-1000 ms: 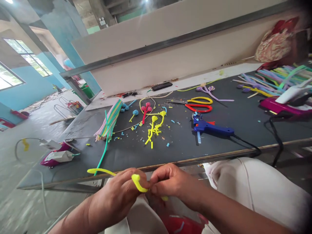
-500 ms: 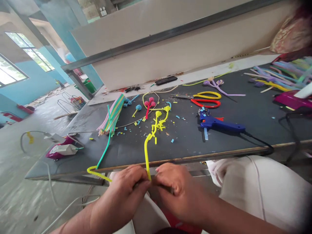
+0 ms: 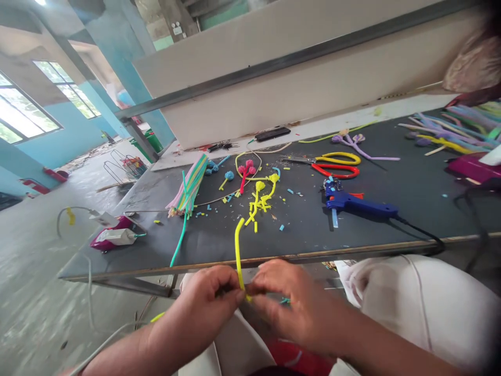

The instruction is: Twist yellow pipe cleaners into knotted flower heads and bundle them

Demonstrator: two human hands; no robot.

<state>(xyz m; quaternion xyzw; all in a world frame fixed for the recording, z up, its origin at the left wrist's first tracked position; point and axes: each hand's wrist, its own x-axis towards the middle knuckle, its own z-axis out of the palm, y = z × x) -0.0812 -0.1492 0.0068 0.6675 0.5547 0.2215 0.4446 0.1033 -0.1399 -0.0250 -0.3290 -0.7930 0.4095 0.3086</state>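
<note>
A fuzzy yellow pipe cleaner (image 3: 238,250) rises between my hands over the table's front edge. My left hand (image 3: 211,300) is closed, thumb and index finger pinching it low down. My right hand (image 3: 289,300) is curled close on the other side, fingertips at the pipe cleaner's lower part. Part of the yellow strand is hidden behind the fingers, and a short piece shows past my left forearm. Ahead on the table lie yellow pipe-cleaner shapes with knotted heads (image 3: 260,186), a pink one (image 3: 247,169) and a blue one (image 3: 229,176).
Scissors (image 3: 337,163) with yellow and red handles and a blue glue gun (image 3: 364,206) lie to the right. A pipe-cleaner bundle (image 3: 191,183) and a purple-and-white device (image 3: 115,236) are left. More pipe cleaners (image 3: 462,128) lie far right. Scraps and a thin cord are scattered mid-table.
The yellow tail left of my left hand has dropped lower, behind the forearm. My right hand's fingers have loosened and spread slightly. The whole view has shifted a little.
</note>
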